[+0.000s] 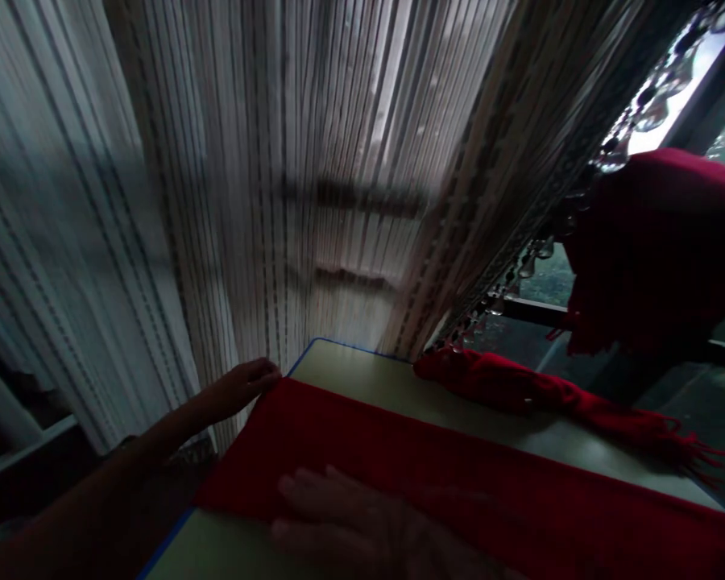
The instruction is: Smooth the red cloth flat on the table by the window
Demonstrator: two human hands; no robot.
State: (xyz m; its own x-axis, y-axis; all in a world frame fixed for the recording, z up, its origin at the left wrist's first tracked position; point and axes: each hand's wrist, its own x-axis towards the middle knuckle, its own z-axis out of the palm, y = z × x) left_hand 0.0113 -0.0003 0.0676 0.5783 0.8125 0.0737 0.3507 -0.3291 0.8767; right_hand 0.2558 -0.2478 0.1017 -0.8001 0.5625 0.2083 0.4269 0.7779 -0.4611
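Note:
A red scarf (459, 467) lies flat as a long strip across a pale table (362, 362) with a blue edge. At its far left corner, my left hand (250, 387) has its fingers bent together on the fabric; the thumb is hidden. My right hand (362, 519) rests palm down over the near part of the scarf, fingers stretched out and slightly apart, blurred by motion. Beyond the strip, a second red scarf (519, 387) lies bunched along the far right of the table, its fringe hanging toward the right edge.
A striped string curtain (266, 185) hangs behind the table, trimmed with clear beads (652, 113). More red cloth (664, 250) hangs in front of the window (549, 274) at right. Dark furniture (36, 459) stands at lower left. The room is dim.

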